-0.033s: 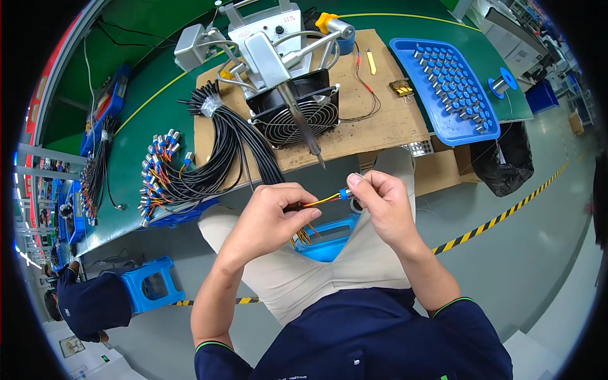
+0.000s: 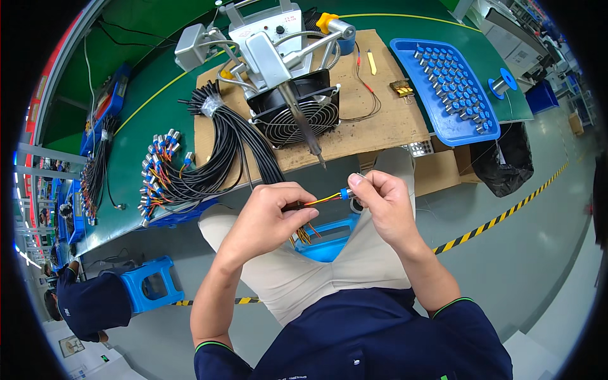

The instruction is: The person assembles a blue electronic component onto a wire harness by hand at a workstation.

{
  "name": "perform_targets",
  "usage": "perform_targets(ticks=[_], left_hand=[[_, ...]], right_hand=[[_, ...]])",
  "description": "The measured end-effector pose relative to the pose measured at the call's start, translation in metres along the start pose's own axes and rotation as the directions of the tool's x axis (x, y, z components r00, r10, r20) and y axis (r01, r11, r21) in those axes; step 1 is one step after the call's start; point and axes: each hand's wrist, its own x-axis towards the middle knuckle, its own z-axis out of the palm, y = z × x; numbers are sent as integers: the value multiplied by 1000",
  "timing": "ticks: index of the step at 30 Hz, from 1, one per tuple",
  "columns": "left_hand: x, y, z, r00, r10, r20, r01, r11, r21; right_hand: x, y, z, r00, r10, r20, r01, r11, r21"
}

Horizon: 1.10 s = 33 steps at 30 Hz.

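Observation:
My left hand point(image 2: 278, 215) pinches the end of a black cable, whose yellow and red wires point(image 2: 327, 199) run out to the right. They meet the blue end of a small metal connector point(image 2: 345, 194), which my right hand point(image 2: 385, 206) grips between thumb and fingers. Both hands are above my lap. Just beyond them, a soldering iron point(image 2: 304, 126) points down from its stand, its tip apart from the connector. Loose stripped wire ends point(image 2: 303, 237) hang below my left hand.
A bundle of black cables point(image 2: 234, 126) ends in several wired connectors point(image 2: 158, 164) on the left. A fan point(image 2: 301, 117) stands on the cardboard sheet point(image 2: 392, 120). At right are a blue tray point(image 2: 405, 54) of connectors and a wire spool point(image 2: 502, 83). Another person point(image 2: 95, 301) sits far left.

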Motion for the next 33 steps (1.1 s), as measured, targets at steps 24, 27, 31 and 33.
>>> perform_targets(ticks=[24,27,31,33], left_hand=[[-24,-28,-116,816,-81,-572,-114,948,-298],[-19,-74,-182,555,66,-829,-69,997,33],[-34,-109,-211,547,109,-830,338,878,338],[-48,-119,-204,557,137,-819,460,771,441]], right_hand=[[-36,22,-1,997,39,70,-30,993,-114],[-37,27,-1,995,59,81,-50,993,-111],[-43,33,-4,988,106,114,-92,988,-128],[-45,35,-6,989,106,102,-91,986,-140]])
